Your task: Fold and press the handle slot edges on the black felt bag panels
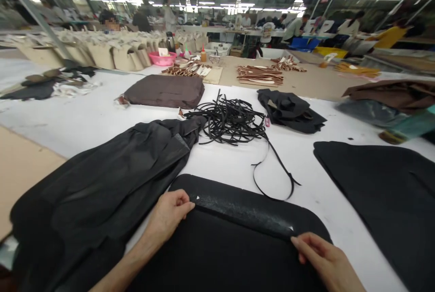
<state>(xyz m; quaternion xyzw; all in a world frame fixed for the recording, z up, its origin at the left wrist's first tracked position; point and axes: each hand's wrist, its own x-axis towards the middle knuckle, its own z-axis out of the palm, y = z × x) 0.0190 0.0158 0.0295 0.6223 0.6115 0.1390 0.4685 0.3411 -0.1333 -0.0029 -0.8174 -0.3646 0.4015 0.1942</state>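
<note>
A black rounded fabric panel (pixel 238 246) lies in front of me on the white table (pixel 220 160). A shiny strip (pixel 243 213) runs across it near its far edge, between my two hands. My left hand (pixel 170 215) is closed in a pinch on the strip's left end. My right hand (pixel 322 258) pinches the strip's right end at the panel's edge. A loose black strap (pixel 275 169) loops just beyond the panel.
A heap of dark fabric (pixel 102 188) lies to the left, a tangle of black straps (pixel 227 117) ahead, a brown pad (pixel 165 90) and folded black cloth (pixel 288 108) farther back. Another black panel (pixel 380 192) lies at right. Other people work at distant tables.
</note>
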